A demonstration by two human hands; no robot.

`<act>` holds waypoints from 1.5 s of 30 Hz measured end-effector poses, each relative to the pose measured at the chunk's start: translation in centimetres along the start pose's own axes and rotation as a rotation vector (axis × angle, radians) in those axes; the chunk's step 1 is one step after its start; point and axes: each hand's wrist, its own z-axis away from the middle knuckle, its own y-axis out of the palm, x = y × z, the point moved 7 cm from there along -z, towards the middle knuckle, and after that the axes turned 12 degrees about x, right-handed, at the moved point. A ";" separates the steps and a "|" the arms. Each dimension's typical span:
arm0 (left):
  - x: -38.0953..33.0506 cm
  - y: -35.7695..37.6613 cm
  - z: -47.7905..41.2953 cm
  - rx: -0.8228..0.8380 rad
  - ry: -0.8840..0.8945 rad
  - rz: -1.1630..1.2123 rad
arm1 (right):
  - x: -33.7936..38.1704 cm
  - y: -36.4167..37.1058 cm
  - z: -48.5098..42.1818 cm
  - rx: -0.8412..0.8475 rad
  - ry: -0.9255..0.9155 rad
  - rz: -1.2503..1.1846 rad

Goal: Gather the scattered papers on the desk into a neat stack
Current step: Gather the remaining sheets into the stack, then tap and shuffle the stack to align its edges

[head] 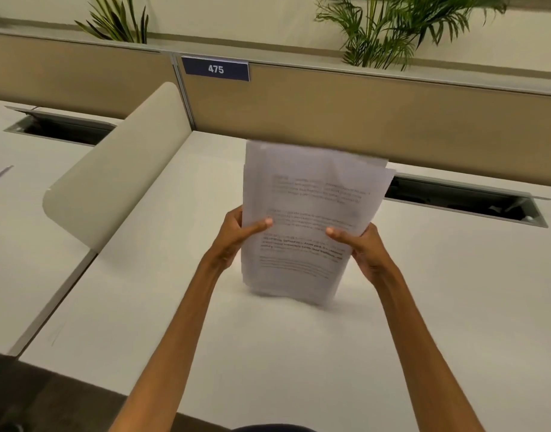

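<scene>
A bundle of white printed papers (308, 194) stands nearly upright over the middle of the white desk (268, 338), its lower edge at or just above the desk surface. The sheets are slightly offset at the top. My left hand (240, 232) grips the bundle's left edge, thumb across the front. My right hand (358, 244) grips the right edge the same way. The pages are motion-blurred.
A beige curved divider (118, 173) separates this desk from the one on the left. A tan partition with a "475" sign (215, 69) runs along the back. An open cable slot (464, 201) lies at the back right, another (59, 127) on the left desk. Plants stand behind the partition.
</scene>
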 end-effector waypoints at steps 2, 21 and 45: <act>-2.0 0.6 -0.2 -0.066 0.061 -0.022 | 1.5 0.4 0.4 -0.010 -0.039 0.076; -7.5 3.9 0.4 -0.559 0.357 -0.182 | 8.3 2.4 3.5 -0.790 -0.512 0.302; -1.6 3.1 0.6 -0.059 0.243 0.021 | -0.1 -0.1 2.1 0.155 -0.055 -0.024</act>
